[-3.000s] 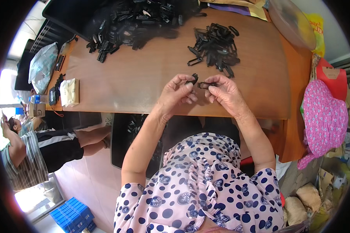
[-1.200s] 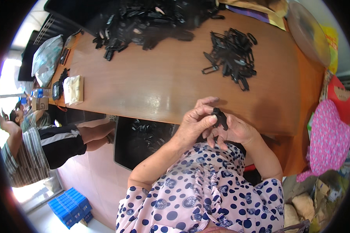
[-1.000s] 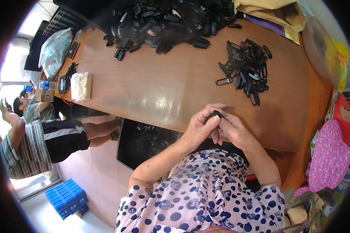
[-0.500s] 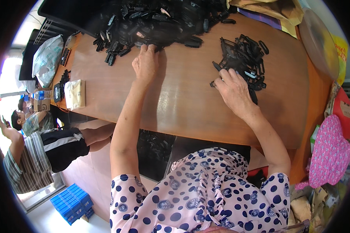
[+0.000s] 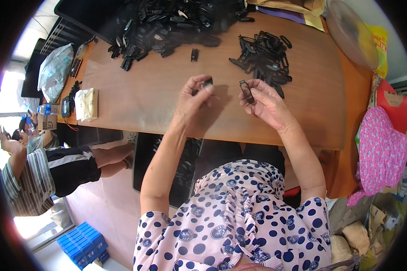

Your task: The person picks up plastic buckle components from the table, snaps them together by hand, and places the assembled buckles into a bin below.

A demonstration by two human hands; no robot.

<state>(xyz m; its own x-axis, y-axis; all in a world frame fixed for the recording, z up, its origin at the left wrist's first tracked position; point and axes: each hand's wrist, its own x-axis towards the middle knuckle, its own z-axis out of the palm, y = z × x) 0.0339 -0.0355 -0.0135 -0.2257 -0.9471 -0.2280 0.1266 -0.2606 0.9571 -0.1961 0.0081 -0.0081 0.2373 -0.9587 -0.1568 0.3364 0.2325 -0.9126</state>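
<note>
My left hand [image 5: 195, 97] is closed around a small black plastic part [image 5: 207, 82], only its top end showing between thumb and fingers. In my right hand [image 5: 266, 101] is a black rectangular frame piece [image 5: 246, 91], pinched upright and tilted a little. The two hands are apart, above the near half of the wooden table [image 5: 140, 97]. One single black piece [image 5: 194, 55] lies alone beyond my left hand. Behind my right hand is a loose pile of black frames [image 5: 269, 56]. A larger heap of black parts [image 5: 167, 27] covers the far left and middle.
A cream packet [image 5: 87, 105] and a white plastic bag [image 5: 56, 70] sit at the left edge. Below the table's front edge stands a black tray [image 5: 142, 165] of parts. Pink patterned cloth [image 5: 382, 149] hangs at the right. A person in a striped shirt [image 5: 29, 185] is at the left.
Both hands have drawn back from the piles toward me and nearer each other, each now holding a black piece. A single piece now lies alone on the table near the big heap.
</note>
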